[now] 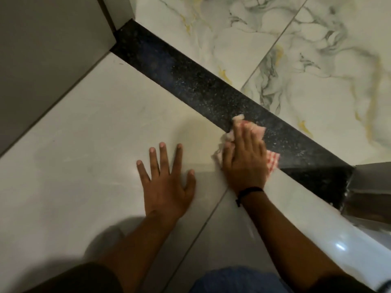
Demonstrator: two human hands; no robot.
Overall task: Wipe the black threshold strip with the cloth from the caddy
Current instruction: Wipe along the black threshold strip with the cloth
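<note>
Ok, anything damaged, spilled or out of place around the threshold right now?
Nothing broken or spilled. The black threshold strip shows pale dusty specks along its length. The cloth under the right hand overlaps the plain tile; the left hand rests flat there.

Indoor doorway of a finished building, probably a home; the exact room cannot be told. Evidence: a speckled black polished stone threshold strip (211,89) runs diagonally between two floor finishes. On the far side lie glossy white marble-look tiles with grey and yellow veining (306,60); on the near side, plain pale cream floor tiles (84,144). A grey wall or door-frame base (42,49) meets the strip's far end.
</note>
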